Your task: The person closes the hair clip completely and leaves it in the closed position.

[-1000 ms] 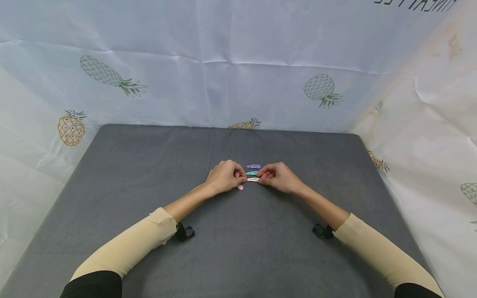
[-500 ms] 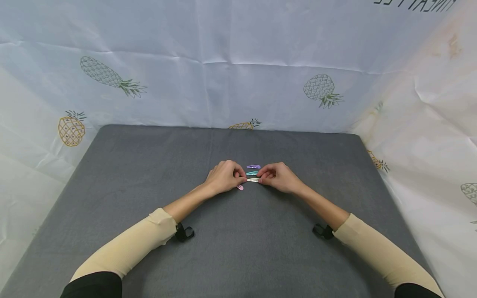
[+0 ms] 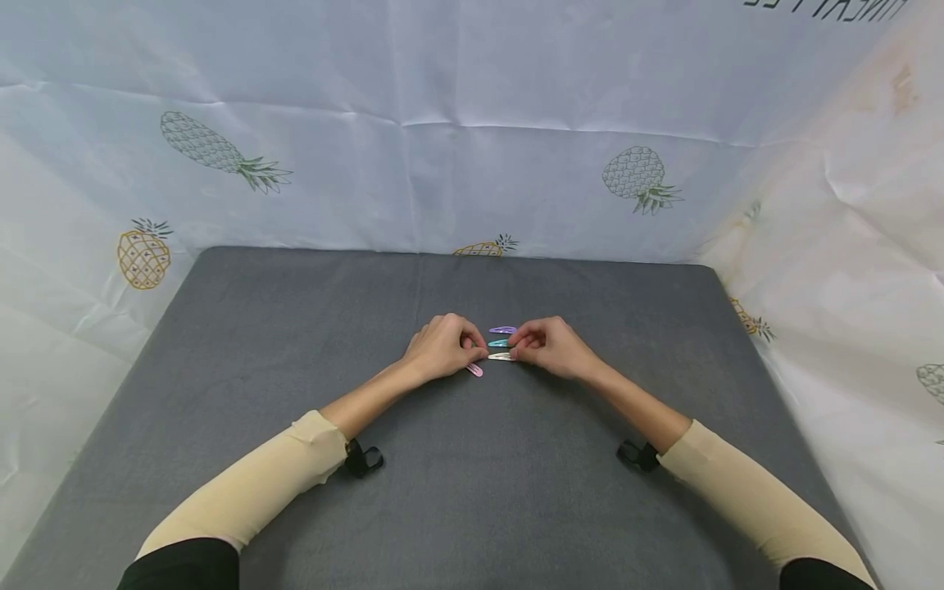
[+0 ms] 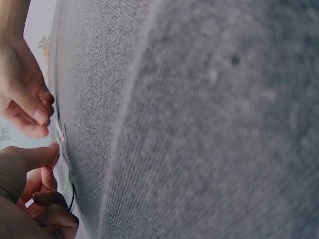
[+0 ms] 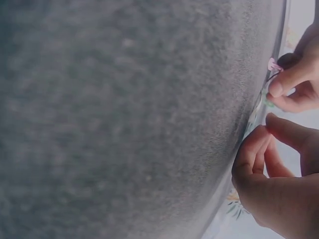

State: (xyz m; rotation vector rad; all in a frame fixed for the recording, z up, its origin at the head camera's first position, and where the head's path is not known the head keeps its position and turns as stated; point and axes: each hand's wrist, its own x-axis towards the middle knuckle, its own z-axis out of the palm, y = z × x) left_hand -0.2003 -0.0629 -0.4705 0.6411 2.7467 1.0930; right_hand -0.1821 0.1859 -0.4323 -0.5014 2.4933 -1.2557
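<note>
Fingertips of the left hand (image 3: pixel 441 349) and right hand (image 3: pixel 551 348) pinch opposite ends of the thin cream metal snap hair clip (image 3: pixel 500 356) lying mid-table on grey felt (image 3: pixel 457 492), probably light, springy, slippery.

A bench (image 3: pixel 295 328) covered with grey felt-like cloth is seen. It is enclosed behind and at both sides by a white sheet (image 3: pixel 472 98) printed with pineapples. Creases are shown across the sheet. A yellow pineapple (image 3: pixel 143 256) is printed at the left, and outlined ones (image 3: pixel 640 176) higher up. Dark lettering (image 3: pixel 826 8) is cut off at the top right.
</note>
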